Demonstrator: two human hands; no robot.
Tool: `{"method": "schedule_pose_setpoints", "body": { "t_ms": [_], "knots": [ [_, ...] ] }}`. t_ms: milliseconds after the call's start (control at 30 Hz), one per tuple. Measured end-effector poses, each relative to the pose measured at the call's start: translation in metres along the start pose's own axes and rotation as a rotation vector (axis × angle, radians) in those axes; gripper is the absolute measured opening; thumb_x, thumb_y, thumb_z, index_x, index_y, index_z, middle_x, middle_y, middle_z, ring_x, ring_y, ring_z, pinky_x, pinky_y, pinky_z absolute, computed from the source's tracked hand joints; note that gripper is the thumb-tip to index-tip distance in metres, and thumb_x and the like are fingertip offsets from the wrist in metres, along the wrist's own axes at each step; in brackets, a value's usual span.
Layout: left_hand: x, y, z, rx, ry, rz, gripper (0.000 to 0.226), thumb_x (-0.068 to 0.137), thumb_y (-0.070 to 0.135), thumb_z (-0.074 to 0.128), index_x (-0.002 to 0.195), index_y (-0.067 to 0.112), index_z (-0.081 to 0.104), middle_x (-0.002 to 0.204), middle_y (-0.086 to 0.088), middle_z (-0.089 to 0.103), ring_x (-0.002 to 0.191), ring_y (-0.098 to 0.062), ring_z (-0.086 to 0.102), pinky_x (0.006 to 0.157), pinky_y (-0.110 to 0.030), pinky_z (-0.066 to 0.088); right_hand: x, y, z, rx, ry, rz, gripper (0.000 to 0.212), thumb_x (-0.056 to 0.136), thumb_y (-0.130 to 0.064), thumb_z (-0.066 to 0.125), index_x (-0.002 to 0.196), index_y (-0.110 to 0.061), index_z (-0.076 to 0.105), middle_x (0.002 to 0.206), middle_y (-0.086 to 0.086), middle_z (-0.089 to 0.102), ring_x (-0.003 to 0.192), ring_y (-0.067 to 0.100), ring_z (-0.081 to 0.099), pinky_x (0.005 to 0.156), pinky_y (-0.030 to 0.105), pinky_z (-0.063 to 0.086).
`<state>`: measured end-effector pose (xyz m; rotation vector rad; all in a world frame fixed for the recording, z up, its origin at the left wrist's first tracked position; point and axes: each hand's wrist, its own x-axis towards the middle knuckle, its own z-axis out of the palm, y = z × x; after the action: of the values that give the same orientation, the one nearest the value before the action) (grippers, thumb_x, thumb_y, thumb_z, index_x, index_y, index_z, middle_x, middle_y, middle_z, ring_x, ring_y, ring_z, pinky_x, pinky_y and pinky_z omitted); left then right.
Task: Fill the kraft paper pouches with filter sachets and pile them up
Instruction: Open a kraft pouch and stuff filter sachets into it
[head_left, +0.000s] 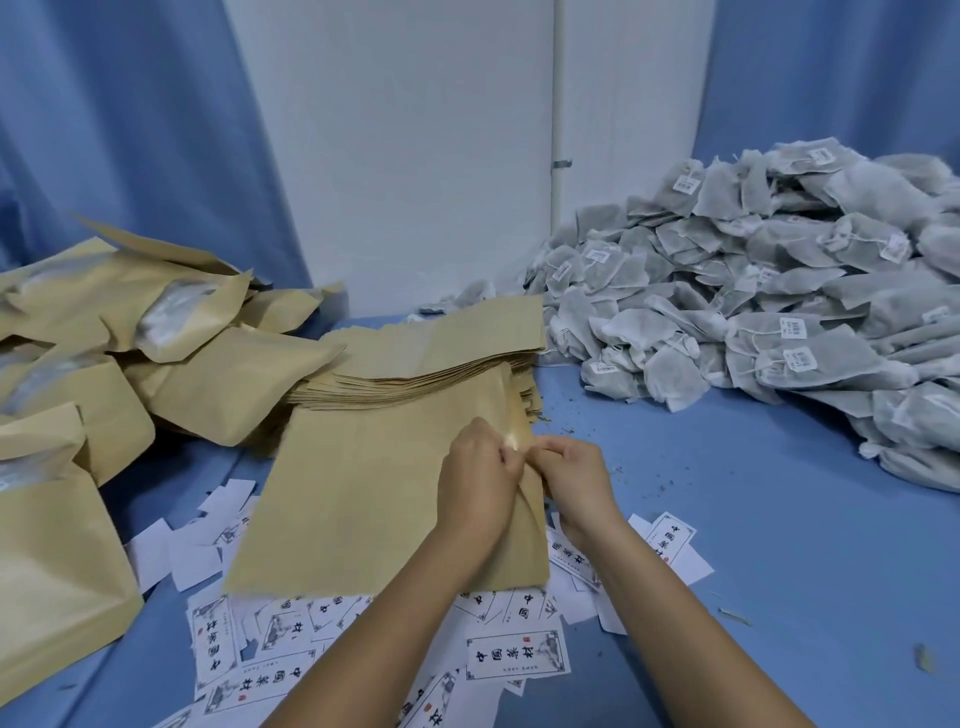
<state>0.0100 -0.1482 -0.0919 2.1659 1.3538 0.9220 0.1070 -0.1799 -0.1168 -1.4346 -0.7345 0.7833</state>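
Head view, far left: the filled pouches (78, 364) lie in a loose, puffy heap, which is where this one will belong once it is loaded. Just right of the heap sits the stack of flat pouches (441, 358). In front of the stack the pouch in hand (353, 493) lies flat on the blue table (779, 519), partly over scattered printed labels (514, 654).

Its mouth edge faces right, and both hands work there. The left hand (478, 483) pinches the paper at the mouth with curled fingers, and the right hand (571, 478) pinches the same edge just beside it.

The step looks like parting the mouth. To do it well, each hand should catch only one wall, then draw the walls apart without creasing the paper. The left hand can then hold the opening wide while the right goes for sachets. The filter sachets (753, 291) are heaped at far right, well apart from the pouch.
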Motion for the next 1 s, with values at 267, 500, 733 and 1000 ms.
{"method": "schedule_pose_setpoints", "body": {
  "t_ms": [267, 500, 733, 1000],
  "knots": [
    [0.008, 0.011, -0.003, 0.256, -0.253, -0.078, 0.025, 0.099, 0.017, 0.040, 0.103, -0.001, 0.057, 0.114, -0.016, 0.040, 0.089, -0.031, 0.052, 0.069, -0.033, 0.039, -0.004, 0.002, 0.008, 0.051, 0.028, 0.002, 0.027, 0.086, 0.001, 0.055, 0.065, -0.010, 0.069, 0.044, -0.009, 0.053, 0.037, 0.002, 0.041, 0.039, 0.014, 0.030],
    [0.018, 0.000, -0.027, 0.200, 0.029, -0.068, 0.023, 0.094, 0.012, 0.043, 0.087, -0.005, 0.057, 0.098, -0.020, 0.057, 0.094, -0.039, 0.058, 0.070, -0.037, 0.037, 0.008, 0.004, -0.007, 0.075, 0.192, 0.071, 0.015, 0.087, 0.000, 0.061, 0.075, -0.003, 0.069, 0.065, 0.006, 0.060, 0.058, 0.016, 0.050, 0.058, 0.026, 0.043],
    [0.027, -0.005, -0.043, 0.538, 0.001, 1.227, 0.021, 0.075, 0.007, 0.057, 0.091, 0.014, 0.069, 0.101, -0.003, 0.067, 0.101, -0.022, 0.057, 0.090, -0.034, 0.042, 0.007, -0.007, -0.008, -0.080, 0.182, -0.073, 0.015, 0.082, -0.001, 0.058, 0.071, 0.003, 0.067, 0.060, 0.011, 0.053, 0.058, 0.018, 0.042, 0.059, 0.031, 0.036],
    [0.068, -0.003, -0.042, 0.261, 0.151, 1.309, 0.040, 0.089, 0.010, 0.052, 0.050, 0.003, 0.058, 0.053, -0.005, 0.050, 0.064, -0.025, 0.052, 0.077, -0.038, 0.040, -0.002, -0.020, 0.005, -0.705, 0.201, -0.540, 0.019, 0.083, 0.001, 0.060, 0.099, -0.010, 0.059, 0.095, 0.003, 0.051, 0.090, 0.019, 0.042, 0.073, 0.025, 0.038]
  ]
}}
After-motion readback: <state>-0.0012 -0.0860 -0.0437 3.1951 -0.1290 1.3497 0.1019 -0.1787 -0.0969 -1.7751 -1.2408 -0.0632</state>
